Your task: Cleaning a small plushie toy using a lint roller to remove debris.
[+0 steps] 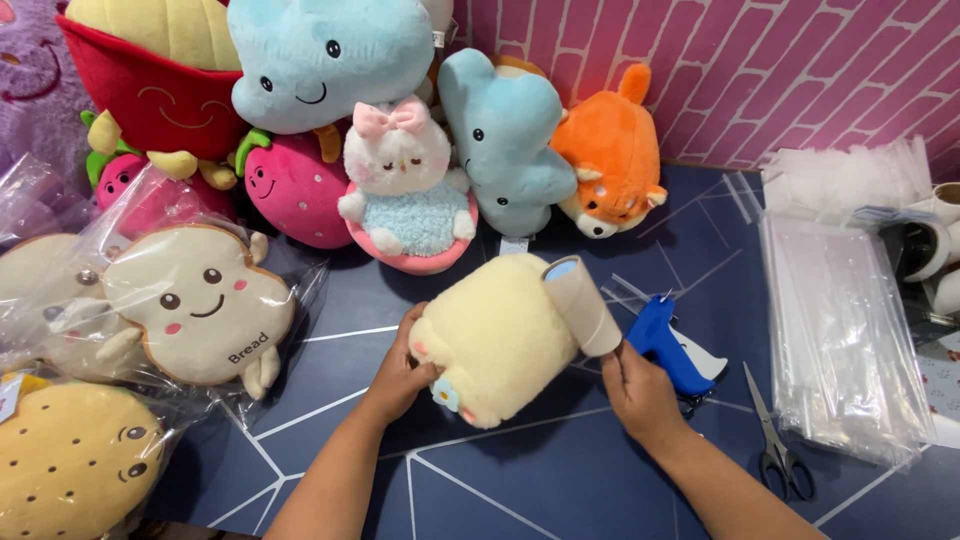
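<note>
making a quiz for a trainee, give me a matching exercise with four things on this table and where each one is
Things:
1. pale yellow plush toy
2. blue plastic tagging gun
3. metal scissors
4. orange plush fox

Places:
A. against the pink brick wall
B. between both hands
C. beside the stack of clear bags
D. just beyond the right hand

Pairs: 1-B, 2-D, 3-C, 4-A
</note>
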